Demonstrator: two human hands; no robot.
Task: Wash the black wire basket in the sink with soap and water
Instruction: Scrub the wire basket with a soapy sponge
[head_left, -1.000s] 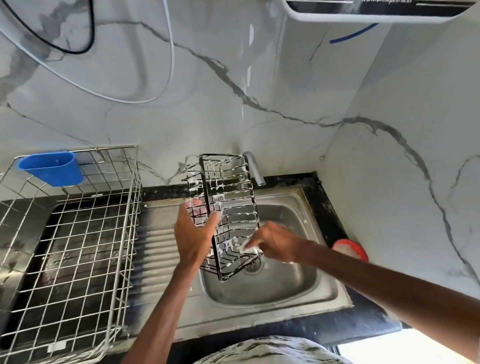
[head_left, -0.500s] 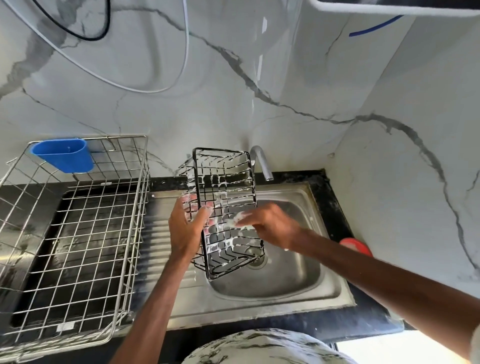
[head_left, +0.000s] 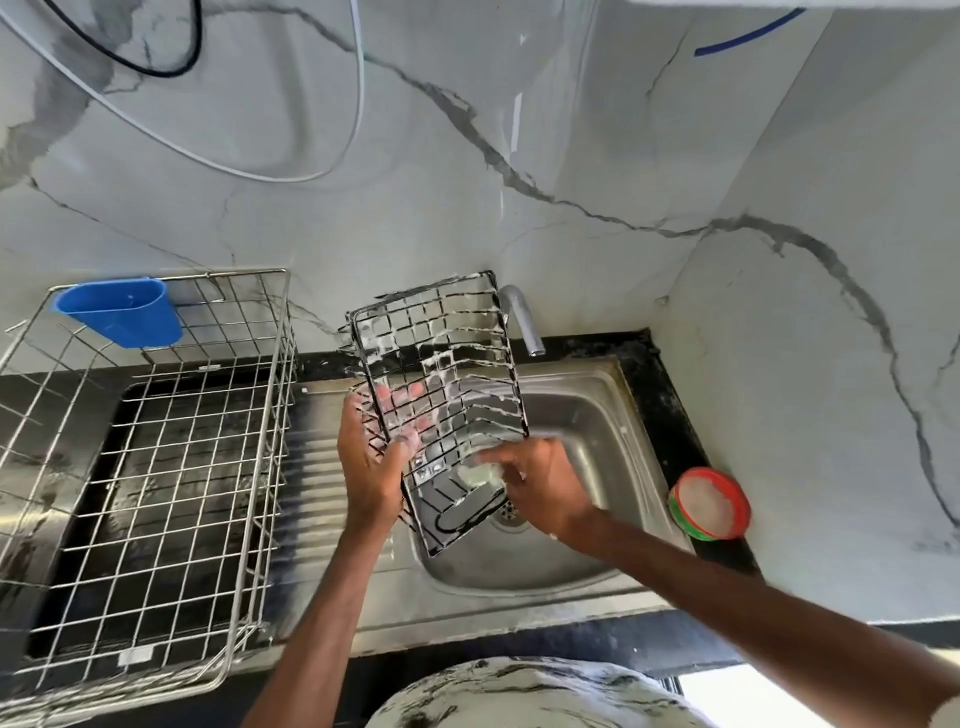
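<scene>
Left hand (head_left: 371, 467) grips black wire basket (head_left: 441, 364) over sink (head_left: 597, 415), steadying it while right hand (head_left: 540, 488), at its 4 o'clock, pinches soapy pad (head_left: 480, 474).

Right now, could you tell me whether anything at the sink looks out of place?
Nothing stands out: the left hand holds the sudsy basket tilted over the sink; the right hand presses a sponge to it.

Two bare forearms are shown, the left entering from 6 o'clock and the right from 4 o'clock. The left hand (head_left: 371, 467) and right hand (head_left: 540, 493) are flecked with white suds. At 6 o'clock a garment (head_left: 519, 696) printed in a white-and-black marbled pattern is seen.
</scene>
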